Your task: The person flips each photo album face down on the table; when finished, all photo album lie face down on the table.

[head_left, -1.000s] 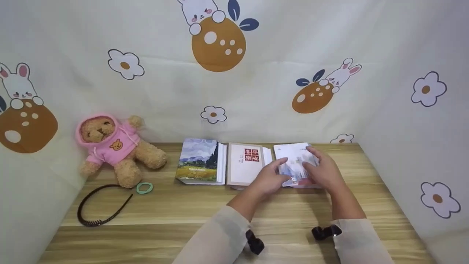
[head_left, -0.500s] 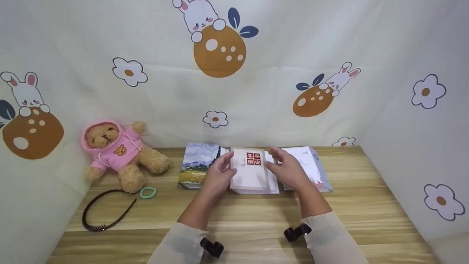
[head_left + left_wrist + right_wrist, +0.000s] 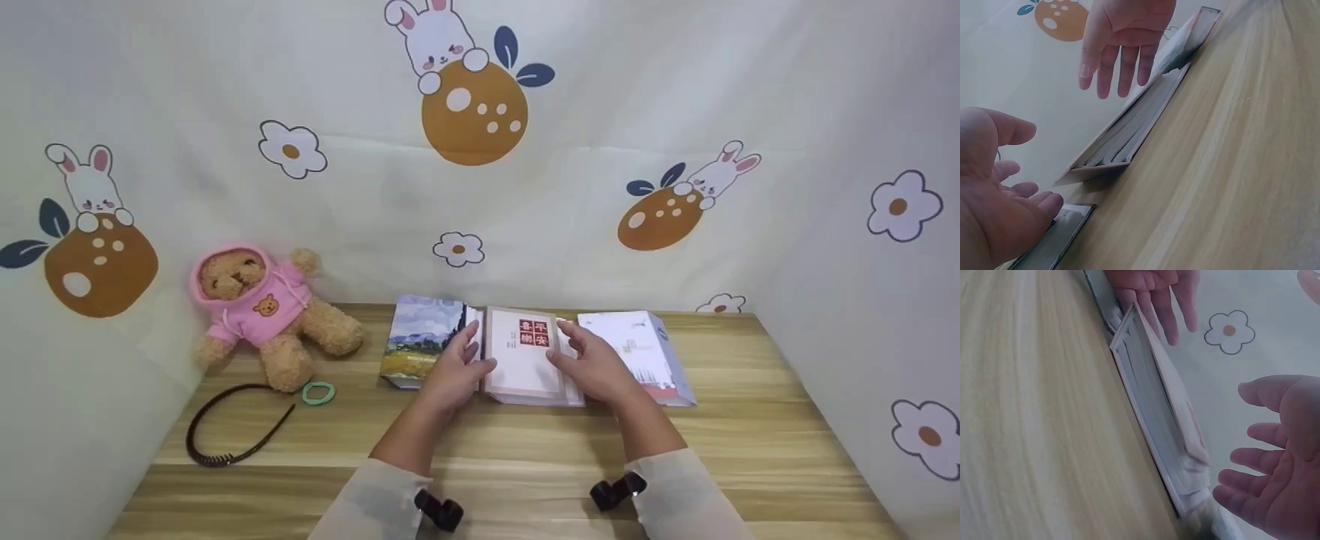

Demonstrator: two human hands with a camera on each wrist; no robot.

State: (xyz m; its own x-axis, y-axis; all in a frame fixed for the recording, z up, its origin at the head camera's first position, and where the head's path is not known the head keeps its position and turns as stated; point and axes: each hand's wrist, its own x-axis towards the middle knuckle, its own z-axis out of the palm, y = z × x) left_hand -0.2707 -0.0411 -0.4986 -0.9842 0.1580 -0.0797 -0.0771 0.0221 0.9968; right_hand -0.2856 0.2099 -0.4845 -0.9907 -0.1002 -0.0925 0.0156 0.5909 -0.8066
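Flanking: left hand (image 3: 450, 375) and right hand (image 3: 600, 369) sit on either side of the middle book (image 3: 525, 352), at the centre of the head view.
Middle book, look: pale cream cover with a thin border, a red block of four square characters near its top, and a thick white page edge at its right side.
Middle book, place: flat on the wooden table (image 3: 525, 450), near the back wall, between the landscape-cover book (image 3: 420, 341) to its left and the white book (image 3: 637, 352) to its right.
Left hand grip: released, fingers straight and spread; in the left wrist view the palm (image 3: 994, 214) hovers beside the book's edge, and contact cannot be told.
Right hand grip: released, fingers loosely extended (image 3: 1275, 472); the wrist view shows a gap between them and the cover.
Landscape-cover book: painted blue sky above a yellow field, partly behind the left hand's fingers.
White book: faint print with a pink-red strip at its lower edge, lying just right of the right hand.
Change from a second ago: both hands were then on the white book at the right; they have since moved left to the middle book.
Change from half a second ago: hands and middle book keep nearly the same arrangement.
Left of frame: teddy bear in a pink hoodie (image 3: 262, 307) sits against the wall, a dark headband (image 3: 225, 427) and a green hair tie (image 3: 318, 392) lying in front of it.
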